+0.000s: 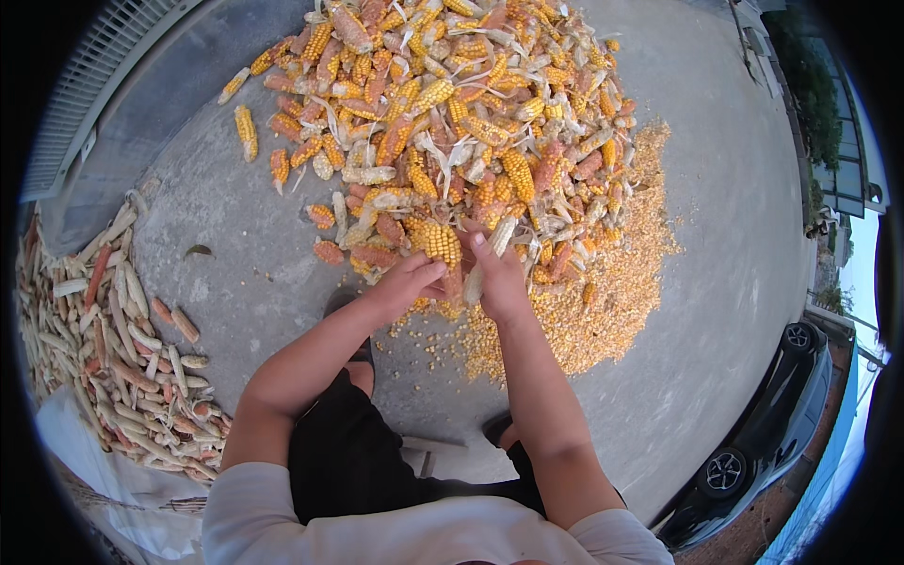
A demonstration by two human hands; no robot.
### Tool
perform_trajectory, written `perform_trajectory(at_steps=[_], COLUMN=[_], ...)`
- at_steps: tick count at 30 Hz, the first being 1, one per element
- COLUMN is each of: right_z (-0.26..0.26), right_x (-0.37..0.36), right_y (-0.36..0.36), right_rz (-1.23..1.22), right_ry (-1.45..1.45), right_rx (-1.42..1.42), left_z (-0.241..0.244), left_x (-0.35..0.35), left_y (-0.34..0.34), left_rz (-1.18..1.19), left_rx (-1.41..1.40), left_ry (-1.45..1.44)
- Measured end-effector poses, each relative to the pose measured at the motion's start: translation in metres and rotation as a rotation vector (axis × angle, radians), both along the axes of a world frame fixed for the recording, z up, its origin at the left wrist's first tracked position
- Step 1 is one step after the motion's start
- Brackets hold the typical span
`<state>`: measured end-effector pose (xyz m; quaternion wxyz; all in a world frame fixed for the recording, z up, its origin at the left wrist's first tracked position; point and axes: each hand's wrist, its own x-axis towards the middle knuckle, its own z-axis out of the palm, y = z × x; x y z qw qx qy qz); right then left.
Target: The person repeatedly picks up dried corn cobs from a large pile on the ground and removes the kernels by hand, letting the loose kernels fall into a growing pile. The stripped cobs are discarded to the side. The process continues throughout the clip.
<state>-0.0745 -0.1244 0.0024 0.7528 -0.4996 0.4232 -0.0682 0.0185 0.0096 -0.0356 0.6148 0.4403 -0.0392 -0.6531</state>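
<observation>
My left hand (413, 282) grips a partly shelled ear of corn (441, 242), with yellow kernels at its far end and reddish bare cob nearer me. Beside it, my right hand (498, 275) is closed round a pale bare corncob (491, 258), held tilted. Both hands are close together at the near edge of a large heap of corn ears (487, 134), some full and some partly stripped. Under and to the right of the hands lie loose yellow kernels (607, 311). The fingertips behind the ear are partly hidden.
A pile of bare cobs (134, 367) lies at the left, with two single cobs near its edge. A low stool (432, 446) is partly visible between my legs. Pale plastic sheeting (92, 452) is at lower left, a metal grille (106, 63) at upper left, and a dark car (763, 424) at right.
</observation>
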Motion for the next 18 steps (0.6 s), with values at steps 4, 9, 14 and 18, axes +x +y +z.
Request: perform_trajectory(at_steps=[4, 9, 14, 18], right_z=[0.007, -0.002, 0.006, 0.008], right_x=[0.009, 0.013, 0.019, 0.021], right_y=[-0.003, 0.015, 0.013, 0.004], right_rz=[0.124, 0.147, 0.225, 0.198], right_ry=[0.035, 0.153, 0.216, 0.168], right_rx=[0.024, -0.281, -0.438, -0.387], left_z=[-0.014, -0.003, 0.008, 0.010], left_x=[-0.015, -0.025, -0.029, -0.014], left_y=[0.003, 0.003, 0.000, 0.000], left_rz=[0.044, -0.004, 0.028, 0.003], left_rx=[-0.016, 0.033, 0.062, -0.042], left_ry=[0.010, -0.275, -0.075, 0.379])
